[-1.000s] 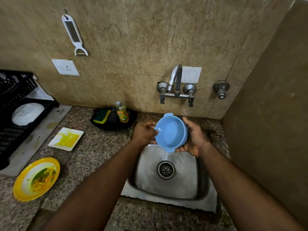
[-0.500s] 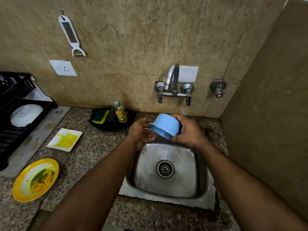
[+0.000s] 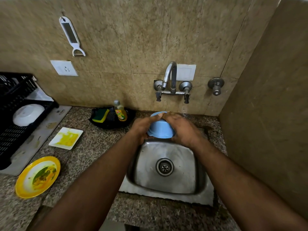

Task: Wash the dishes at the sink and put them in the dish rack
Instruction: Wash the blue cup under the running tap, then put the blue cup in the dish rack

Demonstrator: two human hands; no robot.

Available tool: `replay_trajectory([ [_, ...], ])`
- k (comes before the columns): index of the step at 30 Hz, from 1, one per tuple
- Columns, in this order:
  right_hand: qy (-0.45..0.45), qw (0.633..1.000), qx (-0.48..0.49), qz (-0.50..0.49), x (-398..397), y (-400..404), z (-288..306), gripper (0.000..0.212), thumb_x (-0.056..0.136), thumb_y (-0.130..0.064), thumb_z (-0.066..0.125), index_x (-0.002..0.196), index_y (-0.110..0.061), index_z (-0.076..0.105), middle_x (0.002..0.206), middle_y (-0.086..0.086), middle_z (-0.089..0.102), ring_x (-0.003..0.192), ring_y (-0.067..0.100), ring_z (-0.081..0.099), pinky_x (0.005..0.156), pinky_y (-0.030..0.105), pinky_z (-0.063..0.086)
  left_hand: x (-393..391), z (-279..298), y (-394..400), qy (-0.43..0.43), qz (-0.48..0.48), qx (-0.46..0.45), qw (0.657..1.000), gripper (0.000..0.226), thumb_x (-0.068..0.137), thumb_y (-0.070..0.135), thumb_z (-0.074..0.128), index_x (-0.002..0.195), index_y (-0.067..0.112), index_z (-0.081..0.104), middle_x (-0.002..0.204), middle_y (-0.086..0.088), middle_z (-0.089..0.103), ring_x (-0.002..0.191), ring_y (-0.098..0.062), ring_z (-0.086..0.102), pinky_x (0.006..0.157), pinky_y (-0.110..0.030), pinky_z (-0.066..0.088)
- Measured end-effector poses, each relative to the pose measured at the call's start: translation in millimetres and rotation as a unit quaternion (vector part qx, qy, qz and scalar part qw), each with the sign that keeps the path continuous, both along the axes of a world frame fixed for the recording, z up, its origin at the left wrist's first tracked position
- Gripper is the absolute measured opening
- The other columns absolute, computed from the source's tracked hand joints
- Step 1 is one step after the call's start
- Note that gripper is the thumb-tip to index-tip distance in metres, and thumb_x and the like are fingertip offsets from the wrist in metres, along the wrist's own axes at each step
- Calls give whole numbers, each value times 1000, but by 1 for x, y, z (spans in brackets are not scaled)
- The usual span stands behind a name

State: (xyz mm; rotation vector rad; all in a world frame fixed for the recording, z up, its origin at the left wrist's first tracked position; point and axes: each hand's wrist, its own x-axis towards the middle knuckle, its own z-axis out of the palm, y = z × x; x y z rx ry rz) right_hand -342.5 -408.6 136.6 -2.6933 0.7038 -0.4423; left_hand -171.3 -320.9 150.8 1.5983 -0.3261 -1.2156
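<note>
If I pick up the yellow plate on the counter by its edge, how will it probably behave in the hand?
The yellow plate looks like thin plastic, so it is probably light and stiff, not fragile. Its centre carries green and orange food smears, so it may be greasy and slip from the fingers. It is shallow and lies flat on the counter, so it should not tip.

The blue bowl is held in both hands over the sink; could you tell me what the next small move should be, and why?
Probably carry the blue bowl left to the black dish rack. Both the left hand and right hand grip it, no water is visibly running from the tap, and no suds show on it. A white bowl already sits in the rack.
</note>
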Motion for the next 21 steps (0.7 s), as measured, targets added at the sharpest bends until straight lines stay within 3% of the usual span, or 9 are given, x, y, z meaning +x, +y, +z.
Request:
replay_trajectory([
  [4,-85,994,65,-22,-1,7,-7,107,65,-35,93,154,-14,38,161,9,40,151,24,34,122,43,33,6,0,1,17,43,-10,999,84,47,32,95,119,1,67,113,-18,74,93,-34,75,61,-41,60],
  [7,-128,962,204,-131,-4,5,-13,127,48,-28,100,155,-14,34,151,3,46,135,17,46,113,31,38,9,-5,4,21,66,-29,997,82,48,31,94,119,1,67,113,-16,74,95,-34,75,64,-42,60],
  [9,-134,880,407,-202,-6,5,-13,124,50,-12,94,156,-21,31,144,0,52,121,20,60,101,39,53,8,-7,8,23,74,-35,996,69,56,27,93,115,1,69,111,-15,74,95,-33,74,66,-46,63],
  [11,-156,748,609,-213,-7,4,-13,88,68,5,75,148,-14,45,132,11,63,105,31,70,91,50,60,7,-10,13,17,78,-28,996,59,62,22,91,113,-1,70,109,-15,74,94,-33,74,67,-46,63],
  [12,-165,702,660,-210,-6,3,-14,67,73,5,67,137,-9,55,126,18,66,99,32,71,90,52,60,6,-14,14,16,78,-23,997,56,64,20,91,111,-2,70,108,-15,74,93,-32,74,65,-44,63],
  [13,-172,682,678,-214,-4,4,-13,50,75,1,62,125,-6,63,121,21,67,96,32,70,90,50,60,6,-18,16,14,78,-17,997,52,65,20,91,108,-1,71,107,-14,74,93,-32,73,63,-42,62],
  [15,-170,673,679,-240,-1,7,-14,34,79,-10,61,113,-7,68,115,21,66,93,31,67,82,44,61,5,-26,22,18,77,-7,997,59,59,25,92,108,2,72,108,-13,74,94,-32,73,64,-43,62],
  [17,-161,671,675,-261,3,10,-17,31,83,-23,61,110,-10,67,109,19,65,92,32,67,77,41,60,6,-35,29,28,82,2,996,81,44,34,94,116,4,71,112,-13,74,96,-32,74,66,-47,63],
  [21,-106,675,675,-281,13,12,-27,60,78,-60,68,112,-11,68,101,16,68,87,29,66,70,35,58,19,-48,43,22,71,7,997,87,38,38,98,114,2,72,112,-13,76,96,-33,75,70,-49,64],
])
